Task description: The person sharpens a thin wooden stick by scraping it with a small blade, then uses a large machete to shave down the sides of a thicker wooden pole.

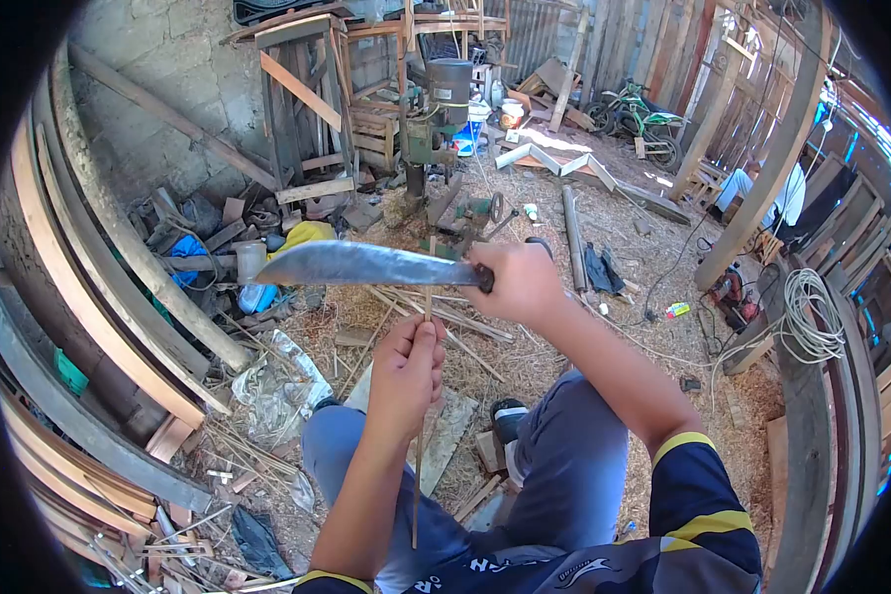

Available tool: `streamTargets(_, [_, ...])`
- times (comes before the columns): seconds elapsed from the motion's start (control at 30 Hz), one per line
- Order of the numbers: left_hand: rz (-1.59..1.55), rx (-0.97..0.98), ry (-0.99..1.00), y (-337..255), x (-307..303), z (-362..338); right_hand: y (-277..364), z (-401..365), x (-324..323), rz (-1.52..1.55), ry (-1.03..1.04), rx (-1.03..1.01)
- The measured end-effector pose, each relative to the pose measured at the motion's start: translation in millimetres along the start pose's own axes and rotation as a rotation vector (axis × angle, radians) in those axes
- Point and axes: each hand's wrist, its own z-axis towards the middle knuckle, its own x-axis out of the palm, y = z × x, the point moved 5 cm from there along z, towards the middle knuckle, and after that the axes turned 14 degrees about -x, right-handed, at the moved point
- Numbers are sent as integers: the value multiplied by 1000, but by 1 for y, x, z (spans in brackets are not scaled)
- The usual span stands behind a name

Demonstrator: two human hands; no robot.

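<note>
My right hand (521, 283) is wrapped round the dark handle of a machete (366, 265). Its broad, curved blade points left and lies level across the view, above my other hand. In my left hand (411, 361) a thin wooden stick (419, 465) is gripped between thumb and fingers. The stick runs nearly upright, from behind the blade down to my lap. Where they cross, the blade overlaps the stick's upper part in this view. Below, my knees are apart, with a flat board (445, 436) on the ground between them.
Long planks (99, 267) lean along the left side. Cut sticks and shavings litter the floor. A drill-press-like machine (449, 89) stands ahead, a green motorbike (645, 124) behind it. At right are a wooden post (762, 158), coiled cable (812, 315) and a seated person (762, 193).
</note>
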Motion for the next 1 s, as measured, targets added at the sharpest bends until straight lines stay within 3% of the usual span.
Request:
streamTargets(0.1, [-15,-27,9,-1,5,-6,6,2,11,-24,35,-120])
streamTargets(0.3, [8,-16,-22,10,-5,5,-31,5,32,45,29,-63])
streamTargets(0.43, [-33,-74,-33,17,-7,18,-36,0,45,-40,144,10])
streamTargets(0.63, [-43,-117,-82,19,8,10,-23,-8,35,30,105,-117])
streamTargets(0.73, [-42,-107,-48,23,9,9,-47,-13,39,-28,74,17])
streamTargets(0.93, [-28,-112,-42,26,11,9,-30,-15,31,-6,112,-137])
streamTargets(1.0, [-50,-116,-14,28,6,9,-53,-17,40,-31,95,45])
